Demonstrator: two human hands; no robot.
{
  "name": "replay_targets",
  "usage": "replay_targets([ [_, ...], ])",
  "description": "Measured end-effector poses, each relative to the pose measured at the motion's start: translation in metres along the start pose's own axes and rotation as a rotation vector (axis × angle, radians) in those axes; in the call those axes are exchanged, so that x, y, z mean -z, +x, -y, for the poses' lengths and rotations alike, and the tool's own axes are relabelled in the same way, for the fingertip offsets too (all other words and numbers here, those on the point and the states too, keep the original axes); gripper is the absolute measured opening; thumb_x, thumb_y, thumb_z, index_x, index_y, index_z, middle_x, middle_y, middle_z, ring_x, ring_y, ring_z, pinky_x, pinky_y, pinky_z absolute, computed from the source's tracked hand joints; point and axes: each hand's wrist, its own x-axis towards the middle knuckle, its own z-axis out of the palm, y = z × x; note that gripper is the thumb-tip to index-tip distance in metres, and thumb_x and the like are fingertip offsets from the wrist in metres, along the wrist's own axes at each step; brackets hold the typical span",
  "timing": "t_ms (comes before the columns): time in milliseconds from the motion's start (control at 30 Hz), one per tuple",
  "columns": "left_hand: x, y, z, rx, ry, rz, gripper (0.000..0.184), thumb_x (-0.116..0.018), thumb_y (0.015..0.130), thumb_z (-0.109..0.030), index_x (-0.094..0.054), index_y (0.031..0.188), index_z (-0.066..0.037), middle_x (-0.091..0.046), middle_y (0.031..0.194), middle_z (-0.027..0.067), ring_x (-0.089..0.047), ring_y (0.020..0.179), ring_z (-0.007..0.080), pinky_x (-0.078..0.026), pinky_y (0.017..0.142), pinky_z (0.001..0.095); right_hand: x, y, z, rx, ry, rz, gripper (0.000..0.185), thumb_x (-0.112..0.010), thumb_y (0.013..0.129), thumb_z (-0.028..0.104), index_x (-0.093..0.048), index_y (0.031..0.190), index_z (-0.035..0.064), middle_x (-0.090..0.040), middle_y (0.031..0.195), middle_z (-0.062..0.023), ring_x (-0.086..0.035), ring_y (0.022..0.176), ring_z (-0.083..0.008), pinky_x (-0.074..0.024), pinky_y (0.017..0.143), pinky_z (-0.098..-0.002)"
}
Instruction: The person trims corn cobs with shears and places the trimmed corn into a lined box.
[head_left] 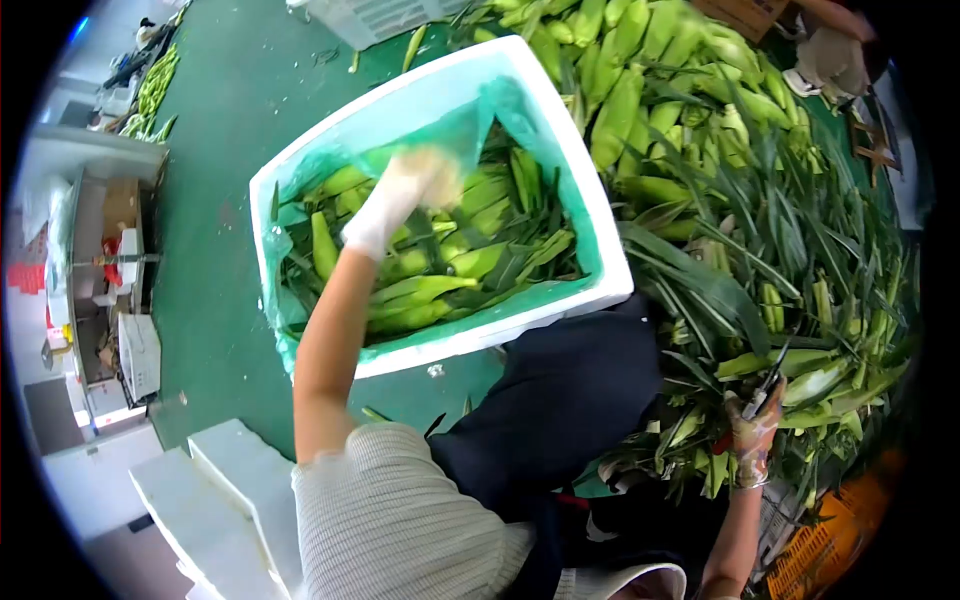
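Note:
My left hand (pixel 425 180), in a pale glove, reaches into a white foam box (pixel 590 210) lined with green plastic film (pixel 375 355). Motion blurs its fingers, so I cannot make out whether they hold anything. Below and around it lie ears of corn in green husks (pixel 415 300) with loose leaves. Off to the right, my right hand (pixel 755 435), in a patterned glove, is closed around a slim cutting tool (pixel 765 385) with a dark pointed tip. That hand is beside a large heap of corn leaves and ears (pixel 800 385).
More husked-green corn (pixel 660 100) is piled behind the box. A white plastic crate (pixel 385 22) stands at the top, foam boxes (pixel 215 490) at lower left, and an orange crate (pixel 815 550) at lower right. Shelving (pixel 115 270) lines the left. Another person (pixel 835 55) is at upper right.

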Motion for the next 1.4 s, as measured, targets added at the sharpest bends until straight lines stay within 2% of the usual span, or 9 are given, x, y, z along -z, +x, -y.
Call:
replay_targets([
  [67, 0.064, -0.065, 0.077, 0.072, 1.318, 0.241, 0.015, -0.059, 0.077, -0.016, -0.067, 0.067, -0.008, -0.068, 0.074, 0.0065, -0.067, 0.072, 0.0252, -0.051, 0.059, 0.0384, -0.002, 0.004, 0.001, -0.057, 0.03, 0.021, 0.085, -0.074, 0.067, 0.013, -0.029, 0.137, -0.0044, -0.06, 0.106, -0.0195, -0.06, 0.092, -0.0333, -0.0481, 0.084, -0.0377],
  [133, 0.115, -0.101, 0.149, 0.301, 1.307, -0.364, 0.015, -0.059, 0.08, -0.021, -0.068, 0.076, -0.009, -0.068, 0.079, 0.0043, -0.067, 0.072, 0.0251, -0.051, 0.06, 0.0389, -0.009, 0.007, -0.003, -0.033, 0.037, -0.001, 0.085, -0.074, 0.067, 0.012, -0.029, 0.137, -0.0045, -0.06, 0.105, -0.0188, -0.06, 0.092, -0.0324, -0.0481, 0.084, -0.0376],
  [233, 0.134, -0.089, 0.167, 0.847, 1.693, 0.171, 0.016, -0.055, 0.086, -0.02, -0.063, 0.098, -0.013, -0.066, 0.096, 0.002, -0.065, 0.089, 0.0195, -0.05, 0.071, 0.0308, -0.014, 0.009, 0.003, -0.009, -0.046, -0.031, 0.088, -0.077, 0.067, 0.016, -0.028, 0.138, -0.0053, -0.06, 0.105, -0.0191, -0.059, 0.093, -0.0326, -0.0478, 0.084, -0.0375],
  [300, 0.137, -0.085, 0.202, 1.162, 1.608, 0.029, 0.034, -0.062, 0.082, -0.032, -0.061, 0.11, -0.014, -0.066, 0.106, 0.0032, -0.065, 0.096, 0.0183, -0.051, 0.076, 0.0279, -0.013, 0.012, 0.004, -0.002, -0.058, -0.046, 0.09, -0.078, 0.068, 0.018, -0.027, 0.139, -0.0055, -0.06, 0.105, -0.0196, -0.059, 0.093, -0.033, -0.0478, 0.083, -0.0376],
  [367, 0.152, -0.081, 0.311, 1.075, 1.268, -0.822, 0.017, -0.056, 0.088, -0.022, -0.063, 0.101, -0.014, -0.066, 0.096, 0.002, -0.065, 0.084, 0.0132, -0.05, 0.068, 0.0258, -0.014, 0.004, -0.001, 0.014, -0.015, -0.081, 0.089, -0.078, 0.068, 0.018, -0.029, 0.138, -0.0048, -0.061, 0.103, -0.0186, -0.06, 0.091, -0.0318, -0.048, 0.081, -0.0371],
  [533, 0.116, -0.09, 0.19, 1.106, 0.963, -0.686, 0.029, -0.068, 0.076, -0.016, -0.059, 0.103, -0.01, -0.062, 0.101, 0.0078, -0.061, 0.092, 0.0219, -0.049, 0.075, 0.032, -0.005, -0.006, 0.01, 0.052, 0.218, -0.096, 0.068, -0.073, 0.065, 0.009, -0.042, 0.124, 0.0005, -0.06, 0.094, -0.0123, -0.058, 0.08, -0.0243, -0.0491, 0.073, -0.035],
  [867, -0.094, -0.042, -0.129, -0.855, 0.741, -0.307, 0.057, -0.075, 0.056, -0.002, -0.055, 0.109, -0.008, -0.057, 0.101, 0.0172, -0.054, 0.094, 0.0381, -0.043, 0.084, 0.0437, 0.023, -0.025, 0.096, 0.516, -0.037, -0.207, 0.07, -0.075, 0.059, 0.025, -0.043, 0.115, -0.0021, -0.053, 0.105, -0.0232, -0.053, 0.095, -0.0379, -0.0434, 0.083, -0.0465],
  [1200, -0.34, -0.072, -0.253, -1.102, 0.764, 0.321, 0.064, -0.075, 0.054, -0.009, -0.051, 0.113, -0.006, -0.053, 0.099, 0.015, -0.052, 0.095, 0.0341, -0.046, 0.082, 0.0409, 0.081, -0.013, 0.046, 0.3, -0.06, -0.448, 0.085, -0.074, 0.061, 0.045, -0.038, 0.122, -0.0015, -0.044, 0.111, -0.0207, -0.045, 0.107, -0.0368, -0.0343, 0.093, -0.0443],
  [1400, -0.385, -0.092, -0.258, -1.144, 0.645, 0.422, 0.054, -0.075, 0.053, -0.01, -0.051, 0.101, -0.007, -0.05, 0.091, 0.015, -0.05, 0.09, 0.0349, -0.045, 0.078, 0.0419, 0.109, -0.018, 0.013, 0.175, 0.138, -0.135, 0.069, -0.074, 0.066, 0.026, -0.037, 0.115, -0.0063, -0.056, 0.096, -0.02, -0.058, 0.085, -0.037, -0.0473, 0.073, -0.041],
])
